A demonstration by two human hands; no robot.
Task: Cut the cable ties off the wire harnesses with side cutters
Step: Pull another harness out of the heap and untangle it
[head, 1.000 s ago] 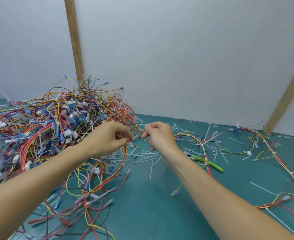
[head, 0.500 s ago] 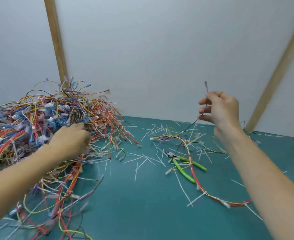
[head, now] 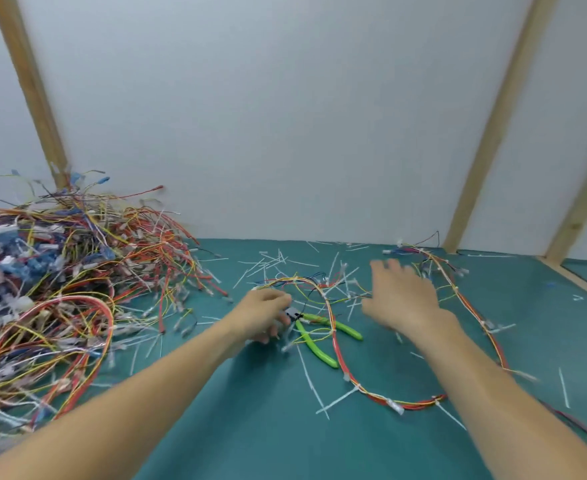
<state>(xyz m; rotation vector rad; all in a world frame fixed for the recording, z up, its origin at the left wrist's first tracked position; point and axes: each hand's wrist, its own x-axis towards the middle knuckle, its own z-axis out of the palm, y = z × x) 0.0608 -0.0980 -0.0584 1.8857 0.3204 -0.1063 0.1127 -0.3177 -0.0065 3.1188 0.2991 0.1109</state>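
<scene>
The side cutters [head: 316,342] with green handles lie on the teal mat [head: 257,431], jaws toward my left hand. A red and yellow wire harness [head: 354,384] with white ties loops over their handles and curves to the right. My left hand [head: 266,311] is down at the harness's left end beside the cutter jaws. Its fingers are curled, but blur hides whether they hold a wire. My right hand [head: 402,296] hovers above the harness's far side, fingers spread and holding nothing.
A big tangled pile of harnesses [head: 60,289] fills the left side. Another loose harness [head: 472,313] runs along the right. Several cut white ties [head: 319,386] litter the mat. Wooden posts [head: 492,133] stand against the white back wall.
My left hand left the pile and came down beside the cutters. My right hand dropped from head height, let go of the black wire it held up, and now spreads over the harness.
</scene>
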